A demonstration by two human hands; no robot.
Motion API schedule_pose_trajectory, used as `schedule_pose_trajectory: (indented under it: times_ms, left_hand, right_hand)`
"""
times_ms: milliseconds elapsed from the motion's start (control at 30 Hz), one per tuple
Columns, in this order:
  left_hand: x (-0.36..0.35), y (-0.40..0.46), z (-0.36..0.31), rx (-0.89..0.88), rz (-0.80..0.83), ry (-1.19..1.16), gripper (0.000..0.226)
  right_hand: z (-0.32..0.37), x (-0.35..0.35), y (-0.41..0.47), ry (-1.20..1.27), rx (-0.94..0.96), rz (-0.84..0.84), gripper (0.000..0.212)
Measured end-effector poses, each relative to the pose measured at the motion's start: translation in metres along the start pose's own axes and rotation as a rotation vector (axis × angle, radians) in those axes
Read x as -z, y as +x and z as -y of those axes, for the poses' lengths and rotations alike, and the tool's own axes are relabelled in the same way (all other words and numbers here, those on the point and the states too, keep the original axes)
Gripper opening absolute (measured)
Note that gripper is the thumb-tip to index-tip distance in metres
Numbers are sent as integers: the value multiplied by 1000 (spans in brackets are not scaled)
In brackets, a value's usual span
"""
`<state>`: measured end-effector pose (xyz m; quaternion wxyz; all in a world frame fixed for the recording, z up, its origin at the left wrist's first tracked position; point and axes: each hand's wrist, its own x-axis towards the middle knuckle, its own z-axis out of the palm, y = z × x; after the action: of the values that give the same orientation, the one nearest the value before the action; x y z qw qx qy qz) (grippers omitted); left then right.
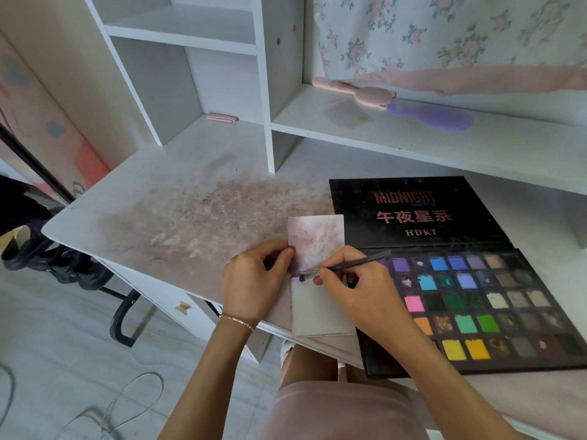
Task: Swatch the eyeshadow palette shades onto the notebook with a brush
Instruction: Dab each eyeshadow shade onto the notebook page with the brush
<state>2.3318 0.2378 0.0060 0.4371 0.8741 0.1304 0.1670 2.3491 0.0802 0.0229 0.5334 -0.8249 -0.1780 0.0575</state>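
Stained desk [178, 201], pink-smudged notebook [317, 242]

Black rectangular eyeshadow palette [470, 300] with rows of purple, blue, green, yellow, pink pans; small paper notebook [316, 242] smudged pink; white bench [143, 201] stained brownish-pink.

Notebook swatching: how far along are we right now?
Done: the notebook's upper page is already smudged pink. In hand: the right hand holds the brush with its tip at the top of the lower page, while the left hand pinches the upper page's edge. Left: the lower page is nearly bare, and the open palette shows many shades.
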Motion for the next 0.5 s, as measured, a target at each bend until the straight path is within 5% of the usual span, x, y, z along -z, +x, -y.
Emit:
schedule_pose_trajectory:
  times_ms: [500]
  left_hand:
    - [0, 0, 0, 6, -10, 19, 14]
  right_hand:
    - [-2, -2, 2, -65, -23, -8, 9]
